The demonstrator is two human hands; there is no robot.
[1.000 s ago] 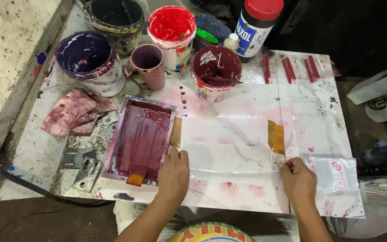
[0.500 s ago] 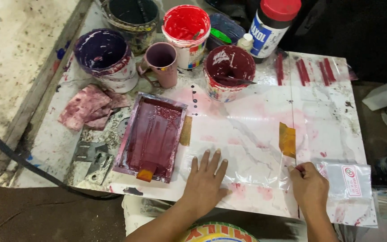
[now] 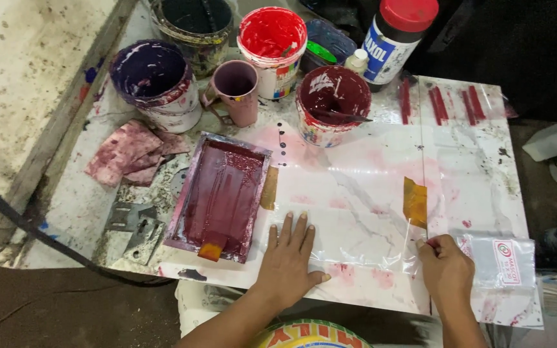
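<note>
**Clear plastic sheet pinned flat on the stained bench**

The clear, crinkled plastic sheet (image 3: pixel 362 238) lies on the white, marble-patterned bench (image 3: pixel 472 161), between my two hands and just right of the framed printing screen. My left hand (image 3: pixel 289 258) presses down on its left part, palm flat and fingers spread apart, clamped on nothing. My right hand (image 3: pixel 446 270) sits at the sheet's right edge with its grip pinched together on that edge, just below a strip of amber tape (image 3: pixel 415 202) stuck over the sheet.

The rectangular, metal-framed printing screen coated in maroon ink (image 3: pixel 222 193) lies just beside my left hand, an orange squeegee piece (image 3: pixel 211 248) at its near end. Behind it stand a pink mug (image 3: pixel 236 90), a white tub of red ink (image 3: pixel 272 45), a tub of maroon ink with a stirring stick (image 3: pixel 333 103) and a purple-stained bucket (image 3: pixel 155 80). Ink-soaked rags (image 3: pixel 130 151) lie to the left. A small printed plastic packet (image 3: pixel 504 261) rests right of my right hand.
</note>
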